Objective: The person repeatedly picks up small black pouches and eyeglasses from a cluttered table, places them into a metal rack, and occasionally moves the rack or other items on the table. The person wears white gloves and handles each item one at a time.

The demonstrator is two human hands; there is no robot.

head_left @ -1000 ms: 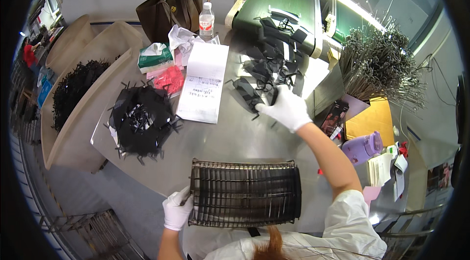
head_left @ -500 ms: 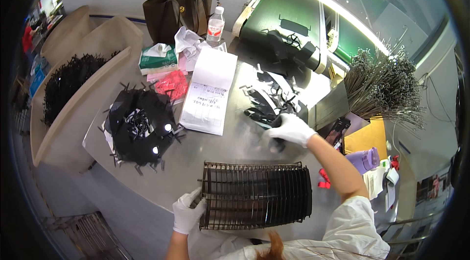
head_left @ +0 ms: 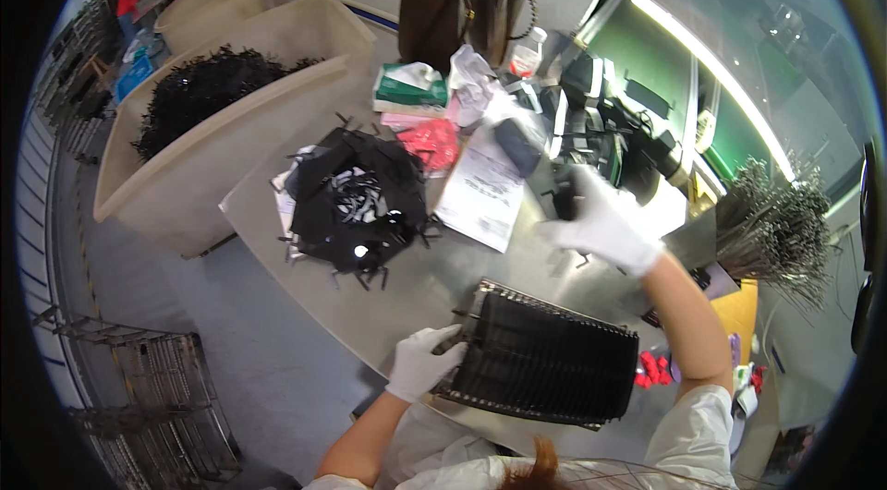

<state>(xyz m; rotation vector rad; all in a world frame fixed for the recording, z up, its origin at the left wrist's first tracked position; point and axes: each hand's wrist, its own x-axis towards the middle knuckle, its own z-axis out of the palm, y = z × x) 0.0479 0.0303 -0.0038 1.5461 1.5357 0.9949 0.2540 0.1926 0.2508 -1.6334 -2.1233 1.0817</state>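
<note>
Grey metal table (head_left: pixel 413 294) stands near a beige bin (head_left: pixel 208 190); left hand (head_left: pixel 423 363) grips the dark rack (head_left: pixel 550 356); right hand (head_left: pixel 605 224), half curled, is blurred, its hold unclear.

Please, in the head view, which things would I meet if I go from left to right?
Beige bin → pile of black pieces → white notepad → right gloved hand → bunch of metal wires.

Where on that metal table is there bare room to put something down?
Bare table lies between the pile of black pieces, the notebook and the rack held by the left hand. It is crowded at the back, with bag, tissues and bottle, and beyond the right hand, with black parts.
</note>
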